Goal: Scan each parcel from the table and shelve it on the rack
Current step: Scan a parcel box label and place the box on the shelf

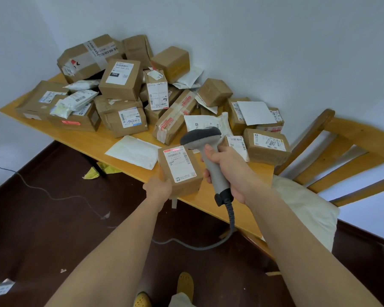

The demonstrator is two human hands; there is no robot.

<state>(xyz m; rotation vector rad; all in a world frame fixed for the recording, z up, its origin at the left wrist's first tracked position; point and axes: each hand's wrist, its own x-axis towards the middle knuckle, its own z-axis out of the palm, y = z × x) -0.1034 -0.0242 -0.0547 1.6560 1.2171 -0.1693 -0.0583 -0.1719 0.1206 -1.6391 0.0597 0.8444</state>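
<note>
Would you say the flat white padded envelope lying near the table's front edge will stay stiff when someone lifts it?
Probably not: the flat white padded envelope looks thin and soft, so it likely sags. It seems light, and may slide easily on the smooth wooden table.

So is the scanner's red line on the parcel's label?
Yes, the red line lies across the top of the label on the parcel under the scanner.

The box (180, 170) is matt brown cardboard with a white paper label; the scanner (208, 156) is smooth grey plastic, its head darker and matt; the table (211, 196) is smooth, satin yellow wood; the mailers (133, 151) look like white plastic film, slightly glossy; the chair (341, 151) is varnished wood.
</note>
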